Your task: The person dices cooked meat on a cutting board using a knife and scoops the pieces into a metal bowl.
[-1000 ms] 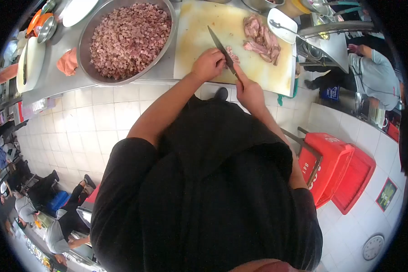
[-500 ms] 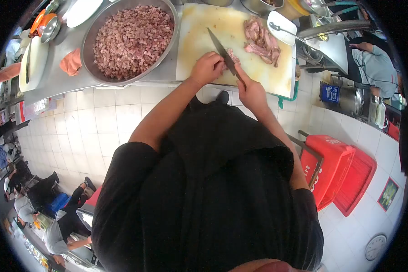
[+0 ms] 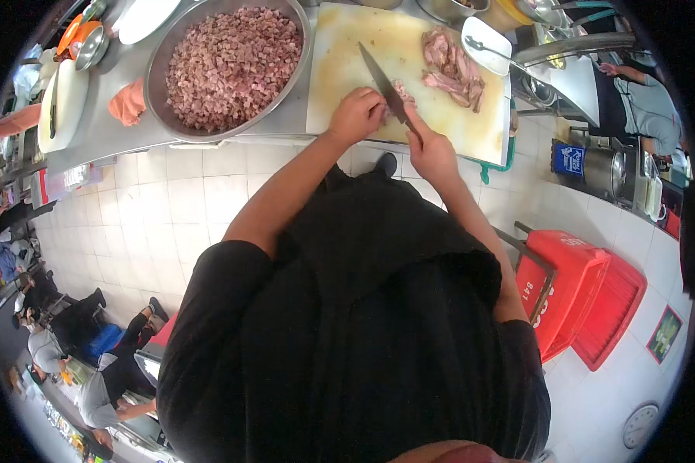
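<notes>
My right hand [image 3: 433,157] is closed round the handle of a kitchen knife [image 3: 380,79], whose long blade points away and to the left over the cutting board [image 3: 347,46]. Beside the blade, on its left, my left hand [image 3: 355,114] has its fingers curled on a small piece of meat, mostly hidden by them. Cut bits of meat [image 3: 402,89] lie just right of the blade. Farther right on the board is a pile of meat strips [image 3: 452,71]. A big metal bowl [image 3: 151,77] full of diced meat [image 3: 232,65] stands to the left of the board.
An orange cloth [image 3: 127,103] and a white board [image 3: 70,100] with another knife lie on the left of the steel counter. A white tray with a spoon [image 3: 483,48] sits at the board's right. Red bins [image 3: 564,289] stand on the right; other people [image 3: 649,100] are around.
The view has shifted slightly, so the counter things appear a little farther right. Both hands stay at the same spot on the board, the knife still beside the left fingers.
</notes>
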The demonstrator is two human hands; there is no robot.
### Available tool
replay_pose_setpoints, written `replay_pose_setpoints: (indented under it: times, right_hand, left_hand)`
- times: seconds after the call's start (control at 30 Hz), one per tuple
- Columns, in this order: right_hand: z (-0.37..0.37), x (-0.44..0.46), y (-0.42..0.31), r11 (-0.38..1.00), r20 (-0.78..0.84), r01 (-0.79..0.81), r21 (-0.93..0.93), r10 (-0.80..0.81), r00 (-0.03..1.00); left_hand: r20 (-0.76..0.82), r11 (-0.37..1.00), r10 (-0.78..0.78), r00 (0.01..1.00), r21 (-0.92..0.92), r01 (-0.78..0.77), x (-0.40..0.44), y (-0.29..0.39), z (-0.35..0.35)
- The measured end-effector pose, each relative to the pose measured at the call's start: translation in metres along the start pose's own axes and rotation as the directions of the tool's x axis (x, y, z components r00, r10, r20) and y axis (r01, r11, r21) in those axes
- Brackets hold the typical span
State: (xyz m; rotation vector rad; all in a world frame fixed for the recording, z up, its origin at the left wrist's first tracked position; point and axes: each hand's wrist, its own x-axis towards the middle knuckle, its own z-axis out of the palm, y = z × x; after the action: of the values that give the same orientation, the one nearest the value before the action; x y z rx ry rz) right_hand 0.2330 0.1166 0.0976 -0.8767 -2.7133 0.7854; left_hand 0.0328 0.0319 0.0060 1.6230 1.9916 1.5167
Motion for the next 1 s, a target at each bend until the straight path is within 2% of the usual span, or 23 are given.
replay_pose_setpoints:
  times: [0.07, 0.17, 0.37, 0.47, 0.57, 0.67, 0.7, 0.77, 0.9, 1.0]
  right_hand:
    - [-0.009, -0.012, -0.006, 0.998, -0.057, 0.027, 0.047, -0.025, 0.998]
    - [-0.03, -0.023, -0.03, 0.997, 0.06, -0.07, -0.033, 0.072, 0.996]
    - [-0.033, -0.026, -0.039, 0.981, 0.206, -0.143, -0.129, 0.168, 0.964]
    - [-0.018, -0.028, -0.025, 0.997, 0.109, -0.063, -0.035, 0.066, 0.992]
    - [0.02, -0.019, -0.004, 0.999, 0.056, -0.051, -0.002, 0.051, 0.997]
    - [0.012, -0.004, -0.004, 0.997, 0.106, -0.081, 0.007, 0.08, 0.991]
    - [0.006, -0.003, -0.008, 1.0, 0.062, -0.02, 0.009, 0.02, 0.998]
    - [-0.007, -0.011, -0.017, 0.999, 0.078, -0.032, 0.012, 0.031, 0.996]
    - [-0.015, -0.027, -0.023, 0.998, 0.065, 0.03, -0.056, -0.026, 0.998]
    - [-0.008, -0.029, -0.018, 0.998, 0.065, 0.047, -0.041, -0.044, 0.997]
  left_hand:
    - [-0.035, 1.0, -0.006, 0.999, -0.015, 0.005, -0.005, 0.004, -0.002]
    - [-0.016, 1.0, -0.004, 1.0, 0.022, 0.005, -0.006, 0.009, -0.006]
    - [-0.024, 0.999, 0.024, 0.999, 0.037, -0.023, -0.006, 0.005, -0.005]
    - [-0.045, 0.998, 0.038, 0.998, 0.053, -0.035, -0.006, 0.006, -0.004]
    - [0.048, 0.992, -0.01, 0.999, 0.122, 0.004, -0.002, 0.003, -0.004]
    - [-0.018, 0.999, 0.021, 1.0, 0.049, -0.02, -0.004, 0.007, -0.006]
    - [-0.026, 0.999, 0.026, 0.999, 0.044, -0.025, 0.0, 0.006, -0.007]
    - [-0.042, 1.0, 0.011, 0.999, 0.025, -0.01, -0.006, 0.007, -0.008]
    - [-0.051, 1.0, 0.002, 0.999, 0.027, -0.001, -0.007, 0.011, -0.012]
    - [-0.037, 0.998, 0.01, 0.999, 0.063, -0.007, -0.007, 0.009, -0.014]
